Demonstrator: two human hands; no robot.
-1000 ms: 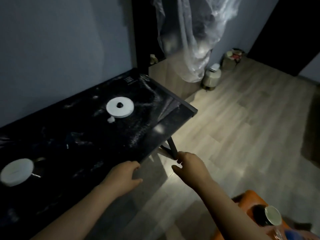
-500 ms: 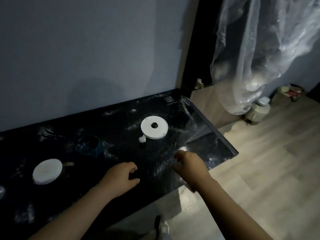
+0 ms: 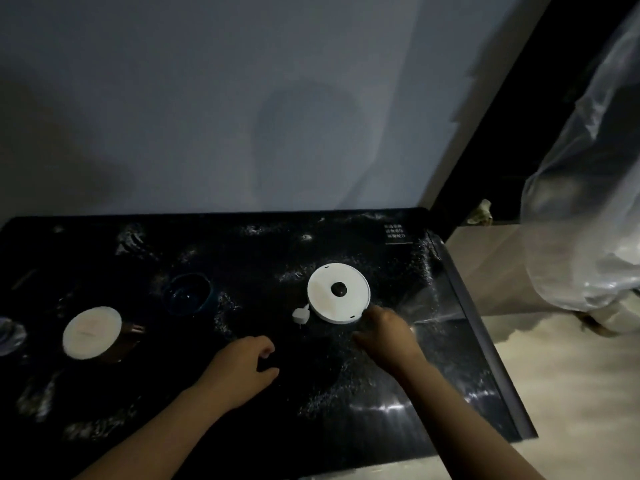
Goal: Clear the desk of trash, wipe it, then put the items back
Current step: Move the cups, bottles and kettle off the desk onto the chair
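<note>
A black desk (image 3: 332, 420) streaked with pale dust fills the lower view. On it lies a white round kettle base (image 3: 338, 293) with a dark centre, and a small white plug (image 3: 300, 314) sits at its lower left. My right hand (image 3: 384, 337) hovers just below and right of that base, fingers loosely bent, with its fingertips near the rim; contact is unclear. My left hand (image 3: 242, 365) hangs over the desk's middle front with fingers loosely curled and holds nothing. Further left stand a dark blue cup (image 3: 187, 296) and a white round lid (image 3: 91, 332).
A grey wall rises behind the desk. Right of the desk hangs a large clear plastic sheet (image 3: 581, 237) over a pale wood floor (image 3: 571, 393). A glassy object (image 3: 8, 336) shows at the left edge. The desk's right edge (image 3: 485, 341) drops to the floor.
The view has swung from the floor and desk corner to the desk top. Both hands moved forward over the desk; my right hand has come up beside the white base.
</note>
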